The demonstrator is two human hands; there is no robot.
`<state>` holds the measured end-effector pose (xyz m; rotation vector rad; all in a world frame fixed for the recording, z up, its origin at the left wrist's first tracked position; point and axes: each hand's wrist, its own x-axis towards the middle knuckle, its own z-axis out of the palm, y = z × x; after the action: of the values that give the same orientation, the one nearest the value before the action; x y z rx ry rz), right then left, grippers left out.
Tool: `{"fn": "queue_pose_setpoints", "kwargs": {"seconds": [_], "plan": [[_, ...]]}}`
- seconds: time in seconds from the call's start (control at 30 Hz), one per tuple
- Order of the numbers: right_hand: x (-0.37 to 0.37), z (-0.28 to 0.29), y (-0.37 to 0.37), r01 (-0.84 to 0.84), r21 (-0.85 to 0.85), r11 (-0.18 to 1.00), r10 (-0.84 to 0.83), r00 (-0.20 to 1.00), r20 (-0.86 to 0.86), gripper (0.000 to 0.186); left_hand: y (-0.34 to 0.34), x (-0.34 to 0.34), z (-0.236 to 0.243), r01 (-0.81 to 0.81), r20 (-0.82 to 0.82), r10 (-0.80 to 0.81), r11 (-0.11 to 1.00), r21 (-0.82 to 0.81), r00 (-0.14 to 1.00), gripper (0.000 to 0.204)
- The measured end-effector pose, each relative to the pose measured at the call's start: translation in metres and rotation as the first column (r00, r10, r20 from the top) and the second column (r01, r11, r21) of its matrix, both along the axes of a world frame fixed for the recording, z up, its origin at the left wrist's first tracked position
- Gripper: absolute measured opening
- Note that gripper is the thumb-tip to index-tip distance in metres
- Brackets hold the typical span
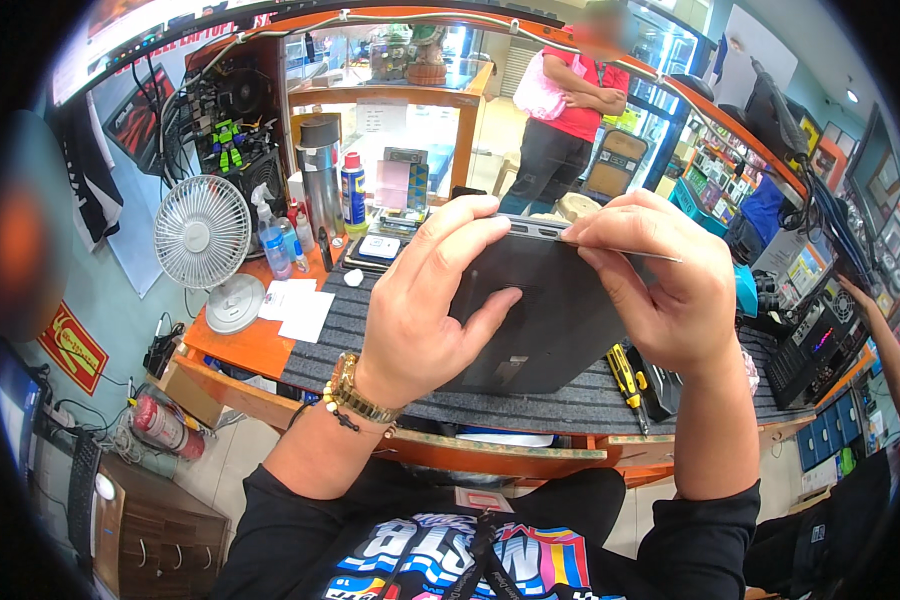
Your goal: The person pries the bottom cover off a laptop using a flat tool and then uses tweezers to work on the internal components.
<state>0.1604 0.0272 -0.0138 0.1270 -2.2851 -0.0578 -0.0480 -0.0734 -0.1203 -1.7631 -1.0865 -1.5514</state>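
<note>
Presently, above the tabletop [232, 348], toward its front edge, the tilted laptop [545, 325] seems not yet opened. The left hand [420, 300] grasps its upper side. The right hand [675, 285], near an unheld screwdriver [626, 380], pinches a thin card [655, 256]: prying perhaps is begun, opening remains.

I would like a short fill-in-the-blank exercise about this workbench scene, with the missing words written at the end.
1. The gold watch is worn on the person's ____ side.
2. The thin flat piece near the dark device is in the person's ____ grip.
3. The fire extinguisher is coloured ____.
4. In the picture, the white fan stands to the ____ of the blue can.

Missing words: left; right; red; left.
</note>
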Motion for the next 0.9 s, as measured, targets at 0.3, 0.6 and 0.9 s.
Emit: {"fn": "queue_pose_setpoints", "kwargs": {"seconds": [0.3,0.6,0.9], "plan": [[-0.004,0.003,0.002,-0.052,0.121,0.991,0.056,0.998,-0.026,0.018,0.002,-0.001,0.000,0.016,0.003,-0.016,1.000,0.020,1.000,0.065],[-0.012,0.014,0.005,-0.042,-0.343,0.938,0.046,0.999,0.002,0.006,-0.004,0.005,0.006,-0.021,0.000,0.021,0.998,-0.062,1.000,0.063],[0.011,0.000,0.019,0.018,0.062,0.998,-0.016,0.999,-0.032,0.021,-0.003,0.009,0.007,-0.052,0.018,0.054,0.995,-0.091,0.998,0.063]]}}
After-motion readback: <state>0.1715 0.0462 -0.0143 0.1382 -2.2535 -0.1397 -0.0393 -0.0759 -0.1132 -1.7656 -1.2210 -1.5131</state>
